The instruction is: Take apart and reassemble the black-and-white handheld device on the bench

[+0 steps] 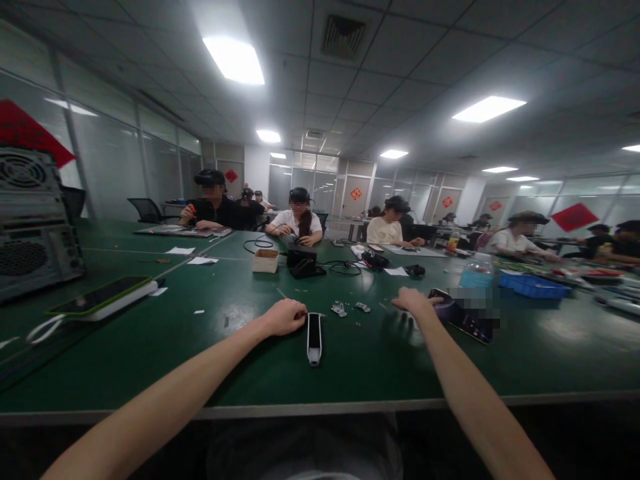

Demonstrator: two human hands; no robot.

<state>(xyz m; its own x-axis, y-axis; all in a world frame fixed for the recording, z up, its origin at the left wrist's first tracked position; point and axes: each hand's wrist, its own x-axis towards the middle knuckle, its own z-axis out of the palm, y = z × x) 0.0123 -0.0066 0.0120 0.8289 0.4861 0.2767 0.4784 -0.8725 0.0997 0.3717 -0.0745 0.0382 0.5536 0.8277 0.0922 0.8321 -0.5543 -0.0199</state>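
Observation:
A slim white device with a dark face [314, 337] lies lengthwise on the green table [260, 380]. Just left of its far end rests my left hand [287, 317], fingers curled; what they hold, if anything, is hidden. My right hand [414, 303] is over the table to the right, near the left end of a dark phone [465, 320], its fingers extended and apart with nothing seen between them. Between the hands, beyond the device, are small metallic parts [339, 309] and another small part [363, 307].
At left stand a computer case [35, 227] and a green-edged device [103, 297] with a white cable. Farther back are a small box [265, 261], a black device [302, 259] and cables. A bottle [477, 270] and blue tray [534, 285] are at right. People sit across.

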